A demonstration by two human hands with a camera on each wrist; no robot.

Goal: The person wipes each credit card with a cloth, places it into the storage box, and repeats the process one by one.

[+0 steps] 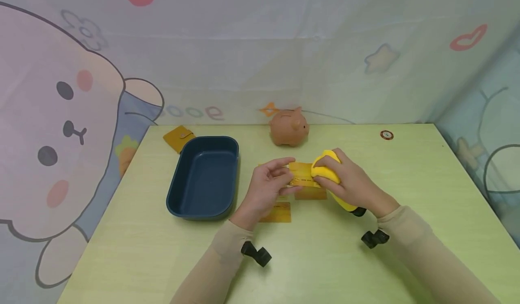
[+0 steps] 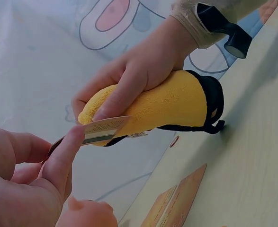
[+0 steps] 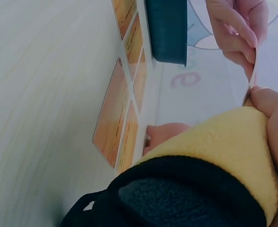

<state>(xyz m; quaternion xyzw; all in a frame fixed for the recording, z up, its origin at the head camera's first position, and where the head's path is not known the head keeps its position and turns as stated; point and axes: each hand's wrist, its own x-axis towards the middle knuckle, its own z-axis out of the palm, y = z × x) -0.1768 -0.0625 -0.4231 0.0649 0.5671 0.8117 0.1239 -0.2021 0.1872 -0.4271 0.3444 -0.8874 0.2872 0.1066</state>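
Between thumb and fingers, my left hand (image 1: pixel 266 184) pinches a gold bank card (image 1: pixel 299 174) above the table. My right hand (image 1: pixel 352 181) grips a soft yellow plush piece (image 2: pixel 176 101) with black trim and a dark end. In the left wrist view the plush and the right thumb overlap the far end of the card, whose dark stripe and printed text show. Several more gold cards (image 3: pixel 112 113) lie in rows on the table below both hands, partly hidden by them in the head view.
A dark blue tray (image 1: pixel 174 182) stands left of the hands. Behind it lies a mustard snap pouch (image 1: pixel 175 137). A pink piggy bank (image 1: pixel 286 130) sits at the back middle, and a red-and-white poker chip (image 1: pixel 387 135) lies at the back right. A printed cloth (image 1: pixel 252 60) hangs behind the table.
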